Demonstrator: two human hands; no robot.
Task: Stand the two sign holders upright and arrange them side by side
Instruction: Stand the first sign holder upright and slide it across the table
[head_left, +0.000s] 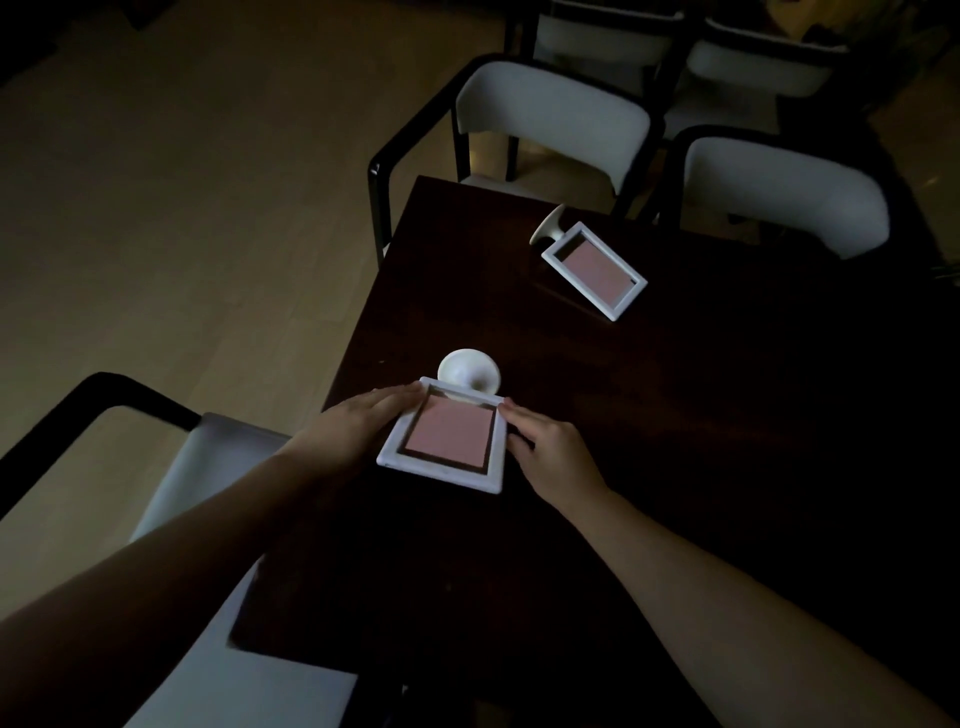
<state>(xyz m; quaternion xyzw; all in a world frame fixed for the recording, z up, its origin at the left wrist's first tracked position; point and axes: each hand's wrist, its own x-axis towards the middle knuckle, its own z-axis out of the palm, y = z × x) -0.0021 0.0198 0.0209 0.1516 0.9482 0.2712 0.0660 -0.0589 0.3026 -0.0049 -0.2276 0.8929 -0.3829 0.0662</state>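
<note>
Two white sign holders with pink inserts lie flat on a dark wooden table. The near sign holder lies close to the table's left edge, its round white base pointing away from me. My left hand rests against its left edge, fingers stretched along the frame. My right hand touches its right edge. Whether either hand grips the frame I cannot tell. The far sign holder lies tilted near the table's far edge, with its base toward the far left and no hand near it.
The room is dim. Two white-cushioned chairs with black frames stand along the table's far side. Another chair sits at the near left, beside the table's left edge. Pale floor stretches to the left.
</note>
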